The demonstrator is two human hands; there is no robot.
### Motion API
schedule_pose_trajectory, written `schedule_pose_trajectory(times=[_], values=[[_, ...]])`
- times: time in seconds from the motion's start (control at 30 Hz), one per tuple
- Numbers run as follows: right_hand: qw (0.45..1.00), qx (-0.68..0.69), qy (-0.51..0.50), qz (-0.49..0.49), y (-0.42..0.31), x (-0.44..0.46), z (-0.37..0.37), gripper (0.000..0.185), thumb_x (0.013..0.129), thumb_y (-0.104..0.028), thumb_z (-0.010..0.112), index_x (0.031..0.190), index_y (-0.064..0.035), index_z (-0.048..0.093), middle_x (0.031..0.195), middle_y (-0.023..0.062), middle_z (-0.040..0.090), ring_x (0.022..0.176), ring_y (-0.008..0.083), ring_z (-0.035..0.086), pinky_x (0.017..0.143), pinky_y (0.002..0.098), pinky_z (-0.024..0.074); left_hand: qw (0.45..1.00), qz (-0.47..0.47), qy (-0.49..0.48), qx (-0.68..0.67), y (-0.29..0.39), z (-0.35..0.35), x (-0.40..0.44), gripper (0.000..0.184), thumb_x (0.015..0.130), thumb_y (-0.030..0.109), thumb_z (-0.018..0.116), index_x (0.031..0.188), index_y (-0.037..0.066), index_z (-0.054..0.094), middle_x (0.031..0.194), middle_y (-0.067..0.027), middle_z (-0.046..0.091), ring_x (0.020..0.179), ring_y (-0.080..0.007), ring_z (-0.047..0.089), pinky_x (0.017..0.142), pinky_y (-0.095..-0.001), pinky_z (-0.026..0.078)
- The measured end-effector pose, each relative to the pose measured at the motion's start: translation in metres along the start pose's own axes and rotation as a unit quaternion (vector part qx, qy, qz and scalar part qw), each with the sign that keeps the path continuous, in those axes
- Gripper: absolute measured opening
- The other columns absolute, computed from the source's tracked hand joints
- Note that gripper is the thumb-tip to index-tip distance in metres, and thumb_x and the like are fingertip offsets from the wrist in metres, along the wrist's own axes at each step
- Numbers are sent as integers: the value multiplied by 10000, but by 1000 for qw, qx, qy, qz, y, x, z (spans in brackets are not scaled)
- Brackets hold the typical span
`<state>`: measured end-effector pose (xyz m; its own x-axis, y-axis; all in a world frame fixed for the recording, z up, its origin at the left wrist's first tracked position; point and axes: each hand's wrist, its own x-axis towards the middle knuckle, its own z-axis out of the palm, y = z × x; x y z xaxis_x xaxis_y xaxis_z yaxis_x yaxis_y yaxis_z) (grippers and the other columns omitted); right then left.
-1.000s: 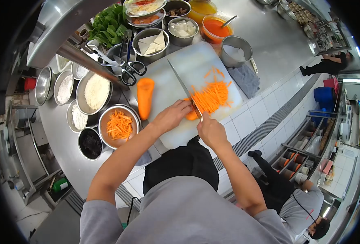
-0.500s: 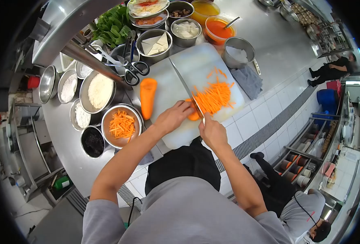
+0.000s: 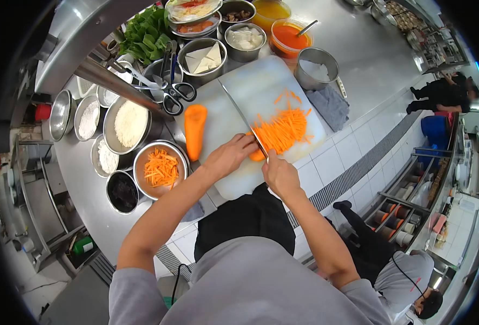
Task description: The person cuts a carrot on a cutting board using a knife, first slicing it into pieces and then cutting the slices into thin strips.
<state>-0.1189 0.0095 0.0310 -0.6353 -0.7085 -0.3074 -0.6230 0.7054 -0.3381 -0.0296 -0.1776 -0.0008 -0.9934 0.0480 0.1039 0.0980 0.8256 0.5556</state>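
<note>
My right hand [image 3: 280, 173] is closed round the handle of a long kitchen knife [image 3: 238, 109], whose blade slants across the white cutting board [image 3: 218, 122]. Against the blade's left side, my left hand [image 3: 231, 154] presses with bent fingers on sliced carrot [image 3: 256, 155], mostly covered by the fingers. A heap of carrot strips [image 3: 285, 130] lies right of the blade, with a few loose ones above it. Near the board's left edge rests a large peeled carrot piece [image 3: 195, 132]. A steel bowl [image 3: 182, 157] with more carrot strips stands left of my left forearm.
Bowls of white powder [image 3: 107, 157] and pale crumbs [image 3: 130, 123] stand left. Scissors [image 3: 178, 96] hang by the metal post. Behind the board are a tofu bowl [image 3: 204, 59], a tub of orange sauce [image 3: 288, 38] and a steel pot [image 3: 316, 67]. A grey cloth [image 3: 327, 108] lies right; a co-worker [image 3: 396, 276] is lower right.
The knife blade has shifted slightly left along the carrot, and my right hand moved with it. My left hand stays on the carrot. A person in the far background has moved.
</note>
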Motion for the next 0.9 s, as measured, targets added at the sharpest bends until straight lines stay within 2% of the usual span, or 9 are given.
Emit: schedule_pose_trajectory(times=[0.13,0.2,0.3,0.4,0.57,0.67,0.8,0.9], values=[[1000,-12,-24,-9,-10,-15,-31,208,974,-205,559,1050,-14,526,721,267,690,671,448,709,642,548,576,1000,-5,5,6,-2,4,-5,360,894,36,557,1246,72,623,1340,-75,583,1276,-300,543,1009,-393,546],[1000,-7,-22,6,-4,-16,-10,209,972,-205,562,1050,-14,527,723,267,690,672,447,709,639,547,576,1000,0,10,8,-3,11,-4,325,899,46,567,1216,68,637,1335,-75,595,1269,-308,551,1011,-393,541],[1000,-5,-6,2,-3,3,2,207,970,-205,566,1047,-16,526,724,270,689,671,448,708,637,550,574,1000,-4,28,-9,-5,10,-5,328,900,59,576,1221,71,639,1330,-74,598,1268,-308,553,1005,-392,543],[1000,-2,8,-8,-3,0,-4,202,970,-203,565,1042,-20,523,722,274,687,667,453,705,632,559,569,1000,-14,8,-9,-2,5,-3,335,906,67,580,1235,80,641,1329,-74,600,1267,-310,554,1012,-394,538],[1000,-1,-27,4,-8,-14,-11,203,967,-205,568,1041,-22,521,729,272,690,672,459,703,631,567,566,1000,-3,25,-9,-4,10,-7,338,916,66,575,1248,82,639,1341,-76,596,1274,-314,552,1016,-391,536],[1000,7,-7,19,-9,3,7,214,961,-212,586,1039,-23,522,723,262,687,684,459,704,637,570,567,999,-6,32,-2,-5,12,-10,355,912,66,576,1262,80,634,1360,-76,592,1288,-312,547,1023,-388,534],[1000,4,18,-11,-3,9,5,231,955,-223,603,1037,-21,526,711,254,681,688,459,702,634,569,565,1000,-6,27,-1,-2,9,-12,387,901,57,574,1284,80,628,1381,-75,583,1304,-308,539,1036,-383,532],[999,5,28,-20,-2,5,-1,232,952,-220,606,1041,-19,530,700,249,680,667,459,698,630,563,566,998,16,29,55,-1,5,-15,413,893,46,565,1303,66,618,1381,-82,579,1299,-301,542,1039,-378,534]])
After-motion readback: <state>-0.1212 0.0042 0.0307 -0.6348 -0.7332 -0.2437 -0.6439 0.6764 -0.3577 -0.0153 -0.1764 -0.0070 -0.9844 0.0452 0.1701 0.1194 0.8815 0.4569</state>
